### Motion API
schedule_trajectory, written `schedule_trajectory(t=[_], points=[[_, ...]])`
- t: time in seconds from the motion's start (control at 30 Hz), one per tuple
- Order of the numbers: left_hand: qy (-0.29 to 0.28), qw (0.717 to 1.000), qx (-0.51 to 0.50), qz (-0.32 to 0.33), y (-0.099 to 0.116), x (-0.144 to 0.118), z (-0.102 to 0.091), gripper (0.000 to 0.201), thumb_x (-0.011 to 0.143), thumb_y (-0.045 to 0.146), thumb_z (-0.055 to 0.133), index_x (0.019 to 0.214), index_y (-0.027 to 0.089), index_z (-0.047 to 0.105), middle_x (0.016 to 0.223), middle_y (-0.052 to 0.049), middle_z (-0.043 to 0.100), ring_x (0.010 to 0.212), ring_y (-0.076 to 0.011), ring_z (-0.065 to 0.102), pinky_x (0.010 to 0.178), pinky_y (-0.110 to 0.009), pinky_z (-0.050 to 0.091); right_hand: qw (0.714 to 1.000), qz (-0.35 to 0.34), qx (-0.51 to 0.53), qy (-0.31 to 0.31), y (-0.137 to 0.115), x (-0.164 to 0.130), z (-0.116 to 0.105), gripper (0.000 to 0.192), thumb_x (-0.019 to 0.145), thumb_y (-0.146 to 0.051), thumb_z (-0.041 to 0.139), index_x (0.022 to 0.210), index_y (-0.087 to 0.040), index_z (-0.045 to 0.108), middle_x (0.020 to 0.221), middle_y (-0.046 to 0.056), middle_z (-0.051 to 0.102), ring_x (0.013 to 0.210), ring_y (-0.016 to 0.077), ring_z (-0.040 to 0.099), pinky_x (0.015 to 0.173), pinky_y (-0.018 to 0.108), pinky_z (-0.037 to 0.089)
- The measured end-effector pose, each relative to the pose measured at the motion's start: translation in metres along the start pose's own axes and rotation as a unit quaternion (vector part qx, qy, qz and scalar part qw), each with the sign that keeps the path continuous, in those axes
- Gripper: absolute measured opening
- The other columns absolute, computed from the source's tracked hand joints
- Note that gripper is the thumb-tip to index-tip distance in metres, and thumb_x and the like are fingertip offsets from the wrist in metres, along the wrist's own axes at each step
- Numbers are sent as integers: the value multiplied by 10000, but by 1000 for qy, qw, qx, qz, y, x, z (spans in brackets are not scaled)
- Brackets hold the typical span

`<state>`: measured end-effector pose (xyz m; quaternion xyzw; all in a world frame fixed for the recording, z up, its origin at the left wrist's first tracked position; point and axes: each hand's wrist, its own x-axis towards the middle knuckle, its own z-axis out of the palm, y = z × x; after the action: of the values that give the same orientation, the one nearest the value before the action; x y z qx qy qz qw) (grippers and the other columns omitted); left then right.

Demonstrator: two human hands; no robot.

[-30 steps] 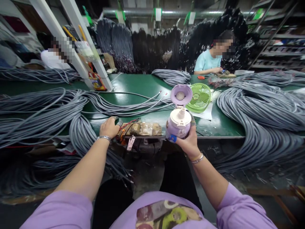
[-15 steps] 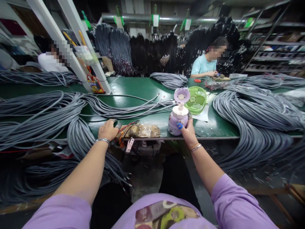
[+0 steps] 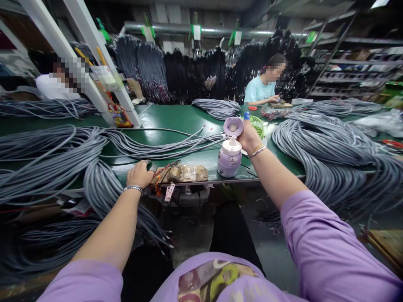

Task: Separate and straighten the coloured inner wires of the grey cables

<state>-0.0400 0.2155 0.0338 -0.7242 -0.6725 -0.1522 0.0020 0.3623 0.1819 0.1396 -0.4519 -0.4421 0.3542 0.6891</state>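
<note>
A small purple bottle [image 3: 229, 161] with a white spout stands on the green table [image 3: 176, 115] near its front edge. Its round flip lid [image 3: 233, 126] is swung up and open. My right hand [image 3: 251, 135] is behind that lid with its fingers on it, and a blue wrap shows on one raised fingertip. My left hand [image 3: 139, 174] rests curled at the table edge over a small dark object [image 3: 150, 164]. Beside it lies a tape-wrapped block [image 3: 185, 173] with red and black wires.
Thick bundles of grey cable [image 3: 327, 142] fill the right side, and more grey cable [image 3: 53, 155] spills over the left edge. A green fan [image 3: 260, 124] lies behind my right hand. One person in a light blue shirt [image 3: 256, 90] works across the table and another sits at far left [image 3: 53, 86].
The bottle went from my lifted right hand down onto the table. That hand left the bottle's body and moved up to the open lid. My left hand stayed put.
</note>
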Motion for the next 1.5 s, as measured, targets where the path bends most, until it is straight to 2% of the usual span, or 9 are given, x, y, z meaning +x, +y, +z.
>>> schedule_trajectory(t=[0.1, 0.2, 0.37, 0.47, 0.57, 0.83, 1.1, 1.2, 1.5], points=[[3, 1000, 0, 1, 0, 0, 0, 501, 825, 315, 421, 1270, 128, 556, 1314, -162, 588, 1219, -321, 538, 1029, -423, 401, 999, -43, 4, 22, -10, -12, 6, 567, 819, -713, 449, 989, -195, 603, 780, 31, 659, 765, 170, 627, 706, 330, 538], [2, 1000, 0, 1, 0, 0, 1, 503, 827, 322, 423, 1273, 130, 553, 1320, -160, 585, 1221, -318, 536, 1031, -417, 399, 988, -108, -99, -50, -21, -32, 6, 358, 839, -485, 538, 994, -187, 660, 842, 41, 690, 783, 178, 633, 744, 336, 528], [-2, 1000, 3, -2, 0, 0, 1, 500, 828, 327, 435, 1281, 147, 548, 1340, -159, 573, 1228, -325, 527, 1020, -435, 404, 903, -216, -351, -121, -27, -54, -4, 328, 831, -258, 426, 988, -170, 700, 966, 59, 704, 923, 215, 615, 886, 384, 469], [-1, 1000, -3, -2, 1, -2, -1, 495, 831, 327, 430, 1278, 150, 552, 1336, -155, 579, 1228, -323, 529, 1022, -432, 403, 864, -259, -416, -116, -21, -62, -7, 320, 853, -262, 424, 1024, -175, 680, 1003, 76, 684, 949, 222, 601, 879, 376, 461], [-1, 1000, -5, -7, 4, -3, -2, 505, 818, 305, 433, 1282, 141, 549, 1333, -157, 580, 1238, -320, 524, 1029, -424, 398, 845, -289, -440, -93, -15, -67, -6, 293, 878, -331, 470, 1036, -181, 667, 976, 82, 667, 928, 222, 590, 850, 365, 462], [-6, 1000, -5, -11, 3, -1, -1, 526, 799, 279, 452, 1295, 132, 548, 1339, -165, 576, 1223, -340, 535, 1026, -450, 402, 849, -315, -421, -53, -6, -71, 0, 258, 856, -276, 499, 1021, -193, 679, 1050, 83, 665, 982, 219, 597, 873, 358, 462], [-4, 1000, -6, -15, 3, -2, -1, 517, 818, 325, 442, 1288, 145, 557, 1326, -162, 584, 1219, -341, 536, 1017, -447, 406, 832, -310, -456, -68, -5, -69, -3, 259, 887, -272, 472, 1071, -224, 648, 1120, 73, 639, 1058, 223, 578, 931, 385, 456], [-5, 1000, -9, -13, 5, -4, -4, 525, 824, 343, 437, 1288, 127, 558, 1336, -177, 574, 1226, -349, 530, 1015, -448, 404, 828, -303, -466, -70, -8, -72, -2, 254, 865, -314, 541, 1075, -216, 644, 1078, 86, 630, 1034, 241, 575, 923, 411, 461], [2, 1000, -13, -19, 6, -6, -5, 543, 833, 393, 445, 1287, 118, 558, 1301, -187, 598, 1216, -342, 543, 1003, -436, 413, 812, -224, -539, 9, -2, -81, 0, 559, 674, -405, 738, 1178, -213, 590, 1044, 113, 596, 885, 255, 587, 782, 402, 493]])
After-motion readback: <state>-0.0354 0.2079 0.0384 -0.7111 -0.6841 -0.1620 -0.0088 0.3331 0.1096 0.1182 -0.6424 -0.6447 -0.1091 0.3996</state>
